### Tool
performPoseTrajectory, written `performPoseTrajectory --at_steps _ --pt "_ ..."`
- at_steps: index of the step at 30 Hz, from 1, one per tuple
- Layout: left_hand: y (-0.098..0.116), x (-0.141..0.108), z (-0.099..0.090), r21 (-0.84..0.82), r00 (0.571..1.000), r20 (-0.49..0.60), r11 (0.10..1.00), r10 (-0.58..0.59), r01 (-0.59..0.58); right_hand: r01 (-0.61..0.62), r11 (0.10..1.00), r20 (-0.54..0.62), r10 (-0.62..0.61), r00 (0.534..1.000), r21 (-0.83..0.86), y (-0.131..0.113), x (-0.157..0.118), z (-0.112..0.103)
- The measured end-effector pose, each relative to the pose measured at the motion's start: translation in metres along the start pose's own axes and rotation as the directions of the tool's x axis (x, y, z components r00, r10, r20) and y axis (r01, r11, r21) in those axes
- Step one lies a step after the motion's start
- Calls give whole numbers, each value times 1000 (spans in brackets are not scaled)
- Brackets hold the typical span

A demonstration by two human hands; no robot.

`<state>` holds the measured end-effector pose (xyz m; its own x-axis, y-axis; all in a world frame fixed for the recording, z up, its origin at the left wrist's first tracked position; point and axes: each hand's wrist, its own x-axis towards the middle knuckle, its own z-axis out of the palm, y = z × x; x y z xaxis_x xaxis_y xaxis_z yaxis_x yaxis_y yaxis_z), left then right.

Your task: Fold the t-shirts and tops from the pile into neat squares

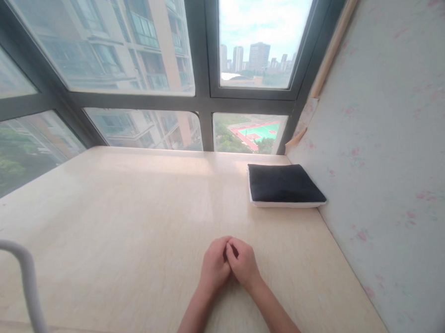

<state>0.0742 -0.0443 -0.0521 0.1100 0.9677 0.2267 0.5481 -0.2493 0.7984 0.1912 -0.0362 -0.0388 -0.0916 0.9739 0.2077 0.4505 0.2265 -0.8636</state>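
Observation:
My left hand (pixel 216 262) and my right hand (pixel 244 261) rest together on the pale, marbled tabletop (pixel 129 241), touching each other at the fingers. Both are closed, with the fingers curled inward and mostly hidden from above. A small dark gap shows between the right thumb and the fingers, and no object can be seen in either hand. Beyond them, to the right, lies a flat black pad or folder with a white underside (pixel 286 184). It is the nearest object to the hands and stands apart from them.
A wall with flowered paper (pixel 390 170) borders the surface on the right. Dark-framed windows (pixel 207 104) rise along the back and left. At the lower left, a grey curved tube (pixel 25 270) stands near the front edge. Peeling trim (pixel 298 135) hangs by the window corner.

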Motion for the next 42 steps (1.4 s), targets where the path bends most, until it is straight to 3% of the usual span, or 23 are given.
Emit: performPoseTrajectory --at_steps 26,42 --pt "0 1 0 2 1000 -8 1000 4 -4 -17 1000 8 17 1000 11 -4 0 -2" --pt "-2 2 0 16 1000 -21 1000 11 -10 -36 993 -9 38 999 114 12 -1 -4"
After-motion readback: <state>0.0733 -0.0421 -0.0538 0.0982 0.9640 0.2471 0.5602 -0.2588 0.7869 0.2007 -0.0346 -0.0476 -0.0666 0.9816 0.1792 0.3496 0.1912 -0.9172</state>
